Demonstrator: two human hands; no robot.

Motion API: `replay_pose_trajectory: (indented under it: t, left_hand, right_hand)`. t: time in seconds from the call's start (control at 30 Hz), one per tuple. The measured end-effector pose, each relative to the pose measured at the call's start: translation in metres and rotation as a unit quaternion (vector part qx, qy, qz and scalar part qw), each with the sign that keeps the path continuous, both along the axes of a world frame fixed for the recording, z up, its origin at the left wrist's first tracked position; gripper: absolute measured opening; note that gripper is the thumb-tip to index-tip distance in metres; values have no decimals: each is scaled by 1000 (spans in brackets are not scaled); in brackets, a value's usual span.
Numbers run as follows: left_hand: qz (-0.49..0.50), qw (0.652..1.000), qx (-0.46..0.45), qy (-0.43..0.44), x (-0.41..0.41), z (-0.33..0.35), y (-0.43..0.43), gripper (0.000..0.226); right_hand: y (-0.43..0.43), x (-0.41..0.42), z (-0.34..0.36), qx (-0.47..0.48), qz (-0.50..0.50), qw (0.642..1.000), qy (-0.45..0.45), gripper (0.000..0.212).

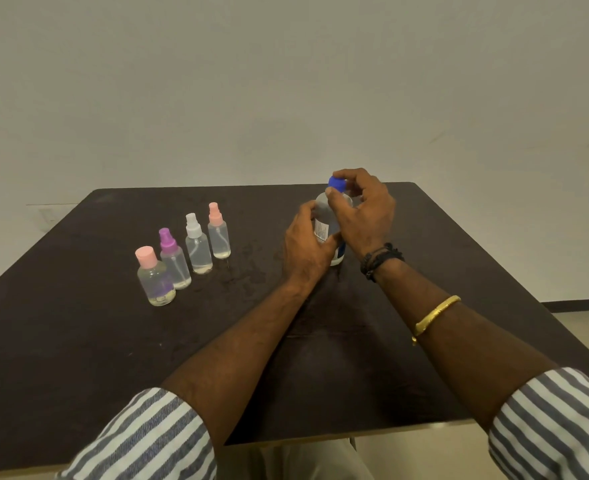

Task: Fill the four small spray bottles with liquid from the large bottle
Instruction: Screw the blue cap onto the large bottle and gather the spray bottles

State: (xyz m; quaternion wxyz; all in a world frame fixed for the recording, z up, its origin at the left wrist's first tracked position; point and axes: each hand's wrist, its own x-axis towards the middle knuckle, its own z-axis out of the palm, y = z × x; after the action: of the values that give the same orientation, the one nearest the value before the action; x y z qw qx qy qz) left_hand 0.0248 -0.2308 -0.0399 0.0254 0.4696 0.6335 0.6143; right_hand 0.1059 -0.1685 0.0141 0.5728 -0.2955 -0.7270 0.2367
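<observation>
Left hand [308,245] wraps around the body of the large bottle [322,216], fingers curled to its far side and thumb across the near side; the bottle stands upright on the dark table [78,341], right of centre and toward the far edge. Right hand [362,211] comes over from the right, thumb and fingertips pinching the blue cap [336,183] on the bottle's neck, remaining fingers loosely bent. The two hands hide most of the bottle; only its clear shoulder, part of a white label and a bit of the base show. Well apart to the left, four small spray bottles stand upright in a slanting row, near-left to far-right: pink-capped bottle [154,278], purple-topped bottle [175,263], white-topped bottle [197,249], salmon-topped bottle [219,237], all closed, close together. Fill levels cannot be told. Right wrist carries a dark beaded band [379,261]; a gold bangle [435,313] sits further up the forearm. Striped sleeves [154,438] are rolled to the elbows.
</observation>
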Motion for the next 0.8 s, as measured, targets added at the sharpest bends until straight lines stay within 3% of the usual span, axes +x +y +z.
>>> replay_pose_trajectory:
  t: [0.37, 0.67, 0.8]
  left_hand:
    - [-6, 1000, -15, -12, 3, 7, -7, 56]
    - [-17, 997, -72, -29, -2, 10, -15, 97]
    - [13, 998, -56, -27, -10, 15, -30, 93]
  right_hand:
    - [-9, -13, -4, -16, -37, 999, 30, 25]
    - [-11, -11, -3, -16, -51, 998, 16, 52]
    - [-27, -17, 1, 22, -79, 996, 23, 45]
